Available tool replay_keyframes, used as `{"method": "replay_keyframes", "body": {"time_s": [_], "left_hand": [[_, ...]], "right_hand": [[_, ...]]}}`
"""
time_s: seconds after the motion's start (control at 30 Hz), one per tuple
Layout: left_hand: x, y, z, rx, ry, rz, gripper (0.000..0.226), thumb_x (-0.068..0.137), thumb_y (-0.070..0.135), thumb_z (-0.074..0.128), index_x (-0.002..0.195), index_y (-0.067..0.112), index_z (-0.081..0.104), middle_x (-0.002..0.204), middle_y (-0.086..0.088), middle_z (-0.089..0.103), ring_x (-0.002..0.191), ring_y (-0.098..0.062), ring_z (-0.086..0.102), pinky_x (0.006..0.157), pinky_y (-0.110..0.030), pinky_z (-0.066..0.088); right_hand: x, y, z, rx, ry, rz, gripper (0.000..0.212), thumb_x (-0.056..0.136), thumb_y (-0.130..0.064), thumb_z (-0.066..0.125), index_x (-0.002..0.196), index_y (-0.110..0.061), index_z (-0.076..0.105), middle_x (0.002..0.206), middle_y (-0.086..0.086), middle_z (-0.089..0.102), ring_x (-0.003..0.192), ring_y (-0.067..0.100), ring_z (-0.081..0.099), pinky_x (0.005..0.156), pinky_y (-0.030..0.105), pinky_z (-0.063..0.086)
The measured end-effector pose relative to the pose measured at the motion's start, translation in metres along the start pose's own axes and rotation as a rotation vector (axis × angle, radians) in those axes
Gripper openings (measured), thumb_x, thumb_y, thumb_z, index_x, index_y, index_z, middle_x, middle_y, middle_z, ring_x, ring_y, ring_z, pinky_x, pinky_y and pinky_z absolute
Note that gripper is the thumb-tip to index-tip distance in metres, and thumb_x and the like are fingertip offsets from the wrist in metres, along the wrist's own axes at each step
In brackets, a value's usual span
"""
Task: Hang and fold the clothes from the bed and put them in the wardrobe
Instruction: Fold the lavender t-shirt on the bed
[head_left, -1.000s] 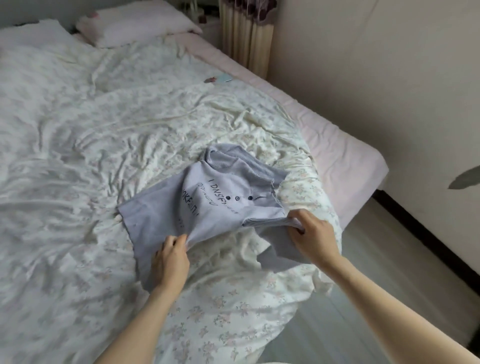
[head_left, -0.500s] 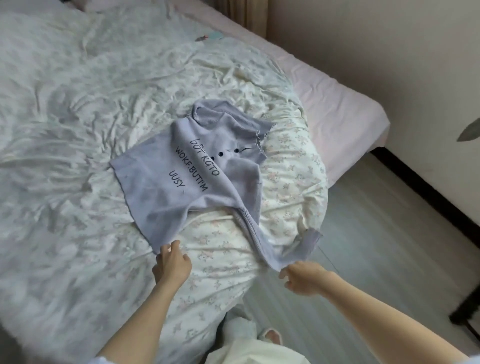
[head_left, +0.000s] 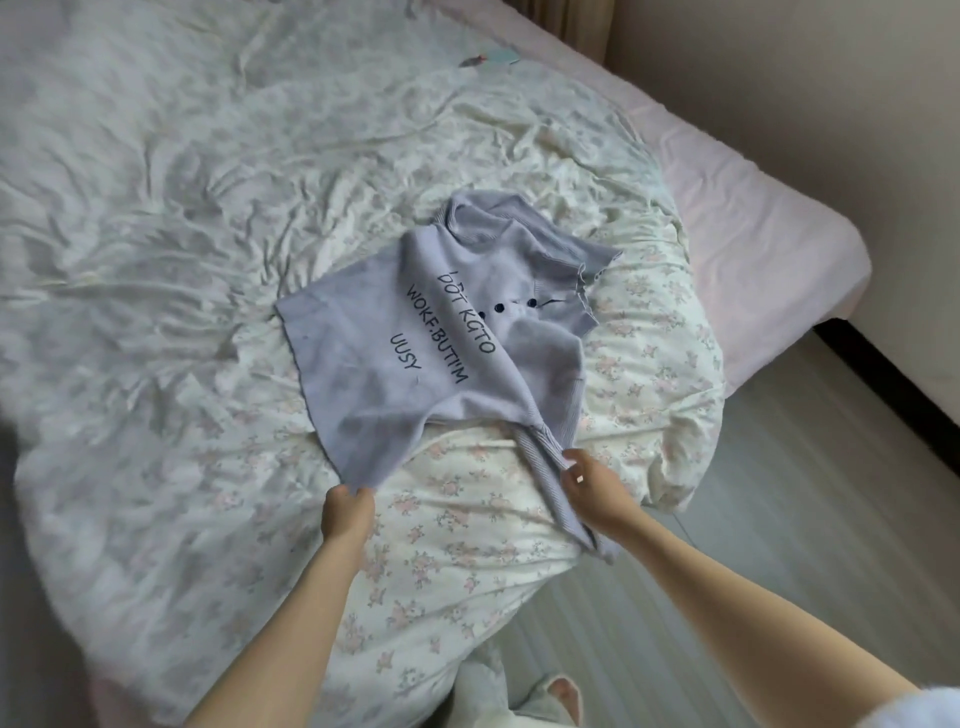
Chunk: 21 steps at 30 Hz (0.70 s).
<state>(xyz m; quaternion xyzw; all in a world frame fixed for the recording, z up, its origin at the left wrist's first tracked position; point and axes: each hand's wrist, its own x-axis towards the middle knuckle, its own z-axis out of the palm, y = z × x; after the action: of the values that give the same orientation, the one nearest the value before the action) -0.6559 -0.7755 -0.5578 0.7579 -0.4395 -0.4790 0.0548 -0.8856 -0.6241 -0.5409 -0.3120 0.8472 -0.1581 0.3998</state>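
Observation:
A pale lilac knit top (head_left: 395, 374) with dark lettering and small dark buttons lies spread, front up, on the floral duvet (head_left: 208, 218) of the bed. Its hem points toward me and its collar lies at the far end. My left hand (head_left: 347, 513) pinches the near hem corner of the top. My right hand (head_left: 592, 488) grips the ribbed sleeve where it leaves the body; the sleeve's end hangs down past my wrist over the duvet's edge.
The pink mattress (head_left: 769, 244) shows along the right side, next to a wall. Grey floor (head_left: 779, 519) runs on the right. A small teal item (head_left: 496, 57) lies far up the bed. My slippered foot (head_left: 563, 696) stands below.
The top was bunched, then pulled flat toward me. My right hand moved from the sleeve's end off the bed edge up to the sleeve near the body. My left hand stays at the hem.

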Motion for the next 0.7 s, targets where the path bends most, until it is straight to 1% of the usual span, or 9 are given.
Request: {"method": "replay_keyframes", "body": {"time_s": [0.1, 0.2, 0.27, 0.33, 0.4, 0.43, 0.5, 0.6, 0.7], "left_hand": [[0.032, 0.009, 0.001, -0.146, 0.030, -0.088, 0.034, 0.094, 0.013, 0.043, 0.125, -0.002, 0.046, 0.100, -0.012, 0.047, 0.074, -0.025, 0.046, 0.078, -0.038, 0.044], [0.060, 0.018, 0.005, -0.285, 0.002, -0.196, 0.031, 0.092, 0.026, 0.055, 0.110, 0.002, 0.051, 0.099, -0.009, 0.052, 0.086, -0.026, 0.052, 0.086, -0.040, 0.045], [0.076, 0.022, 0.009, -0.307, -0.020, -0.235, 0.050, 0.082, 0.042, 0.065, 0.111, 0.003, 0.054, 0.109, -0.004, 0.054, 0.103, -0.027, 0.056, 0.096, -0.042, 0.046], [0.085, 0.023, 0.013, -0.316, 0.019, -0.237, 0.053, 0.078, 0.041, 0.071, 0.111, 0.002, 0.054, 0.109, -0.004, 0.054, 0.103, -0.028, 0.055, 0.092, -0.040, 0.047], [0.081, 0.028, 0.016, -0.350, 0.065, -0.149, 0.026, 0.088, 0.027, 0.064, 0.100, 0.006, 0.052, 0.097, -0.005, 0.056, 0.090, -0.024, 0.053, 0.078, -0.035, 0.045], [0.082, 0.030, 0.014, -0.340, 0.095, -0.075, 0.018, 0.093, 0.023, 0.056, 0.094, 0.006, 0.051, 0.088, -0.005, 0.056, 0.084, -0.023, 0.052, 0.073, -0.033, 0.042], [0.079, 0.031, 0.007, -0.294, 0.170, 0.039, 0.024, 0.099, 0.026, 0.044, 0.090, 0.003, 0.047, 0.080, -0.008, 0.055, 0.079, -0.025, 0.052, 0.070, -0.033, 0.041], [0.079, 0.031, -0.017, -0.158, 0.321, 0.088, 0.039, 0.100, 0.031, 0.042, 0.111, -0.005, 0.052, 0.114, -0.026, 0.059, 0.103, -0.040, 0.056, 0.086, -0.044, 0.047], [0.076, 0.025, -0.048, 0.024, 0.411, 0.004, 0.040, 0.097, 0.035, 0.047, 0.106, -0.003, 0.056, 0.114, -0.024, 0.060, 0.104, -0.041, 0.055, 0.076, -0.040, 0.040]], "right_hand": [[0.037, -0.018, 0.000, 0.179, 0.170, 0.062, 0.043, 0.096, -0.014, 0.040, 0.138, -0.003, 0.038, 0.124, 0.017, 0.057, 0.111, 0.030, 0.055, 0.088, 0.033, 0.041], [0.080, -0.027, -0.003, 0.282, 0.385, 0.177, 0.032, 0.089, -0.006, 0.042, 0.119, 0.005, 0.049, 0.118, 0.025, 0.055, 0.105, 0.038, 0.051, 0.084, 0.040, 0.041], [0.102, -0.032, 0.001, 0.302, 0.464, 0.254, 0.029, 0.085, -0.005, 0.045, 0.110, 0.007, 0.048, 0.113, 0.029, 0.053, 0.104, 0.041, 0.049, 0.086, 0.044, 0.040], [0.117, -0.037, 0.007, 0.384, 0.471, 0.334, 0.031, 0.084, -0.008, 0.049, 0.112, 0.005, 0.045, 0.113, 0.026, 0.053, 0.106, 0.040, 0.050, 0.089, 0.045, 0.042], [0.123, -0.041, 0.011, 0.454, 0.445, 0.426, 0.032, 0.086, -0.013, 0.048, 0.114, 0.002, 0.044, 0.109, 0.023, 0.056, 0.102, 0.038, 0.054, 0.085, 0.042, 0.044], [0.126, -0.045, 0.013, 0.445, 0.438, 0.456, 0.031, 0.086, -0.013, 0.047, 0.113, 0.003, 0.044, 0.105, 0.023, 0.056, 0.101, 0.038, 0.054, 0.082, 0.041, 0.043], [0.125, -0.048, 0.015, 0.403, 0.453, 0.460, 0.025, 0.087, -0.009, 0.043, 0.108, 0.004, 0.043, 0.097, 0.021, 0.054, 0.097, 0.038, 0.053, 0.077, 0.040, 0.040], [0.108, -0.056, 0.011, 0.235, 0.481, 0.403, 0.011, 0.088, -0.007, 0.040, 0.098, -0.003, 0.038, 0.086, 0.015, 0.049, 0.082, 0.034, 0.049, 0.068, 0.038, 0.037], [0.089, -0.057, 0.009, 0.033, 0.502, 0.332, 0.007, 0.090, -0.010, 0.039, 0.089, -0.008, 0.032, 0.079, 0.011, 0.046, 0.071, 0.030, 0.044, 0.062, 0.037, 0.032]]}}
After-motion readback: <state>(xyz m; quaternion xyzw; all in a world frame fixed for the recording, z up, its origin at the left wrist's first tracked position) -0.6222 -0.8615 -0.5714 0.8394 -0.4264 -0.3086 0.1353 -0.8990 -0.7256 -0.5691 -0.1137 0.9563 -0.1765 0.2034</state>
